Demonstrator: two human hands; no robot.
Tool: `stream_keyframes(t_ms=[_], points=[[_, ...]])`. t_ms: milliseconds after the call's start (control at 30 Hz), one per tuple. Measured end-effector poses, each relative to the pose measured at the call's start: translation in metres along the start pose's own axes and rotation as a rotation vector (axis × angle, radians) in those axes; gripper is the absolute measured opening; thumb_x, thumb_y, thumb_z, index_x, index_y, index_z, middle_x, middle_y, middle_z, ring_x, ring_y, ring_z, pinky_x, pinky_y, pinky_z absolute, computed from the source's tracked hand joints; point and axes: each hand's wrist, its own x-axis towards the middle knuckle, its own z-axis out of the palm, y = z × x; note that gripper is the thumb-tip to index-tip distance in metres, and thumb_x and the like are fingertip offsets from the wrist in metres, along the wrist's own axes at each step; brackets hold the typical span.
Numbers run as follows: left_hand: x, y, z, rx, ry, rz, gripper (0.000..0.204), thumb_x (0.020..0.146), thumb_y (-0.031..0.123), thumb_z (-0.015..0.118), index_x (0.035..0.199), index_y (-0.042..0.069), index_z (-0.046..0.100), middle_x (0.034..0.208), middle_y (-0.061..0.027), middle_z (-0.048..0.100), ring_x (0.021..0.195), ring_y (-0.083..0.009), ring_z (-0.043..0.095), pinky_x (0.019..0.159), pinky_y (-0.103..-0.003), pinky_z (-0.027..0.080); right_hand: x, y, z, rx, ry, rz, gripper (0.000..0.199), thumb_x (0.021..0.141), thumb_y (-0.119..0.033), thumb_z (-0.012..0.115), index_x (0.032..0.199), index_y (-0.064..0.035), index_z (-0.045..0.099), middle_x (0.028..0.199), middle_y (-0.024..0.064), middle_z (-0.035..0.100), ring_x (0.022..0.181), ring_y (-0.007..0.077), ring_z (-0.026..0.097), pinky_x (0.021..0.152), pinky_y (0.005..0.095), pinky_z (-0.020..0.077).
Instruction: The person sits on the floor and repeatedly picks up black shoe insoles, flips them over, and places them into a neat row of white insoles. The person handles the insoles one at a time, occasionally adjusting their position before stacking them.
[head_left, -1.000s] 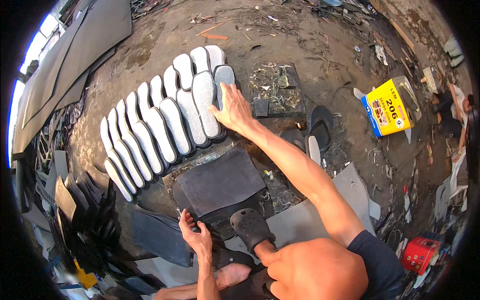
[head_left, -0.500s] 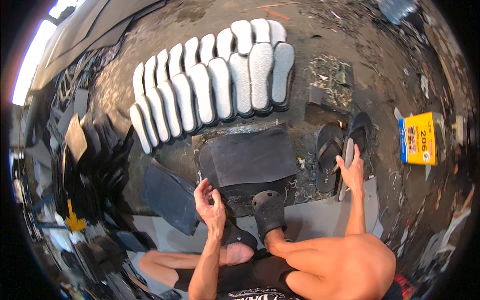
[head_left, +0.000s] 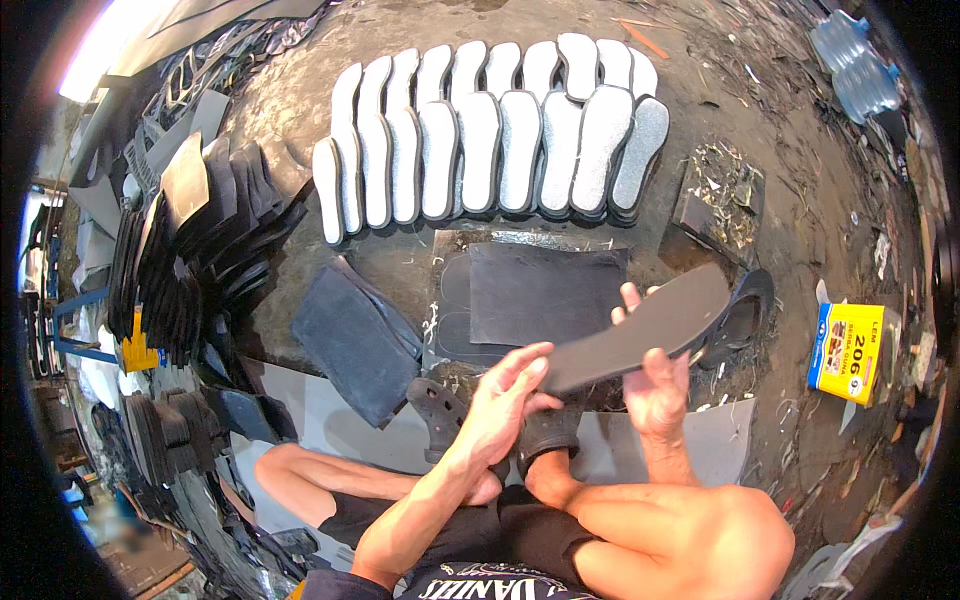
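Sole of dark grey foam (head_left: 640, 335), plain face up, is held aloft over the person's feet, slanting from its narrower end near the body up to a broad, rounded end on the right. I can see both hands on it. The left hand (head_left: 500, 405) pinches the near end, thumb on top and fingers curled beneath. The right hand (head_left: 658, 405) cups the middle from underneath, thumb at the near edge and fingertips showing past the far one.

Below and beyond it, a dark sheet (head_left: 540, 295) lies flat, partly hidden at its right corner by the raised piece. Bluish-black sheets (head_left: 355, 345) lie askew to the left of that, just beside it. Farther off, white-topped soles (head_left: 480, 150) stand out in two long rows, overlapping like shingles, some visibly stacked.

A black flip-flop (head_left: 748, 305) peeks out behind the broad end, and a scrap-covered slab (head_left: 720, 200) sits on the ground a little farther away. To the far right stands a yellow and blue tub (head_left: 850, 350); clear plastic bottles (head_left: 855, 65) lie at the upper right. Over on the left, dark cut pieces (head_left: 195, 250) lean in a thick heap.
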Motion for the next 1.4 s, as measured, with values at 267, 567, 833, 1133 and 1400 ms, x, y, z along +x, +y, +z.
stream_keyframes(t_ms=[267, 567, 833, 1133, 1400], points=[[0.032, 0.027, -0.067, 0.427, 0.159, 0.474, 0.058, 0.096, 0.011, 0.086, 0.149, 0.005, 0.065, 0.140, -0.0105, 0.070, 0.126, -0.0266, 0.068, 0.108, -0.043, 0.057, 0.035, -0.017, -0.046, -0.213, 0.245, 0.361, 0.043, 0.109, -0.017, 0.071, 0.149, -0.0091, 0.060, 0.132, 0.0055, 0.070, 0.124, 0.0182, 0.067, 0.101, 0.0365, 0.0600], [0.075, 0.030, -0.126, 1.405, -0.180, 0.756, 0.028, 0.093, 0.016, 0.085, 0.121, 0.012, 0.084, 0.136, -0.0115, 0.074, 0.132, -0.0344, 0.063, 0.114, -0.049, 0.051, 0.031, -0.034, -0.059, -0.284, 0.238, 0.242, 0.046, 0.114, -0.020, 0.066, 0.157, -0.0092, 0.054, 0.137, 0.0048, 0.070, 0.111, 0.0124, 0.075, 0.083, 0.0286, 0.0679], [0.119, 0.075, -0.108, 0.721, 0.017, 0.062, 0.032, 0.104, 0.031, 0.079, 0.110, 0.000, 0.085, 0.101, -0.0030, 0.081, 0.095, -0.0131, 0.068, 0.092, -0.034, 0.054, 0.046, -0.045, -0.050, -0.186, 0.263, 0.193, 0.051, 0.112, -0.018, 0.070, 0.160, -0.0098, 0.055, 0.140, 0.0063, 0.070, 0.107, 0.0141, 0.077, 0.082, 0.0297, 0.0702], [0.098, 0.066, -0.111, 1.098, -0.039, 0.088, 0.030, 0.099, 0.031, 0.083, 0.119, 0.008, 0.086, 0.106, -0.0060, 0.078, 0.098, -0.0182, 0.070, 0.096, -0.038, 0.055, 0.045, -0.025, -0.062, -0.304, 0.240, 0.235, 0.051, 0.110, -0.018, 0.072, 0.158, -0.0115, 0.059, 0.128, 0.0029, 0.075, 0.111, 0.0134, 0.075, 0.082, 0.0313, 0.0700], [0.066, 0.017, -0.085, 0.162, 0.180, 0.264, 0.042, 0.104, 0.020, 0.082, 0.138, -0.002, 0.072, 0.131, -0.0133, 0.077, 0.111, -0.0158, 0.073, 0.093, -0.033, 0.060, 0.008, 0.035, -0.075, -0.509, 0.173, 0.375, 0.050, 0.110, -0.020, 0.073, 0.158, -0.0144, 0.062, 0.110, 0.0032, 0.073, 0.099, 0.0127, 0.072, 0.080, 0.0339, 0.0694]])
